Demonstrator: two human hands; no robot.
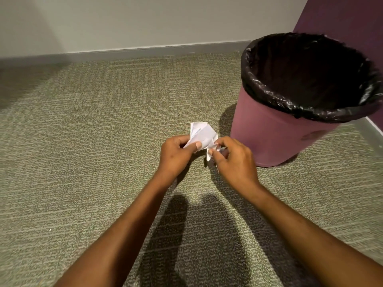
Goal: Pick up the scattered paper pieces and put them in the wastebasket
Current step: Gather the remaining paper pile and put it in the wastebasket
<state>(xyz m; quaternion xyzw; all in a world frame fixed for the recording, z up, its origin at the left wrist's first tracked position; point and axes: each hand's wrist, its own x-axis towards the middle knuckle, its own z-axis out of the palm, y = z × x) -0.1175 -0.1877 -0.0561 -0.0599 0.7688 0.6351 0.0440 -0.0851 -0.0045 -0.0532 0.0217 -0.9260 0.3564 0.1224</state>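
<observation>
A bunch of white paper pieces (204,134) is held between both hands above the carpet. My left hand (177,154) pinches its left side with thumb and fingers. On the right side, my right hand (233,160) pinches the lower edge of the paper. A mauve wastebasket (275,133) lined with a black bag (306,77) stands upright just right of the hands, its mouth open. Inside the bag is dark, so its contents cannot be made out.
Grey-green carpet (93,131) covers the floor, with a few tiny white specks at the lower left. A grey skirting board (145,51) and pale wall run along the back. A purple wall (342,17) stands behind the wastebasket.
</observation>
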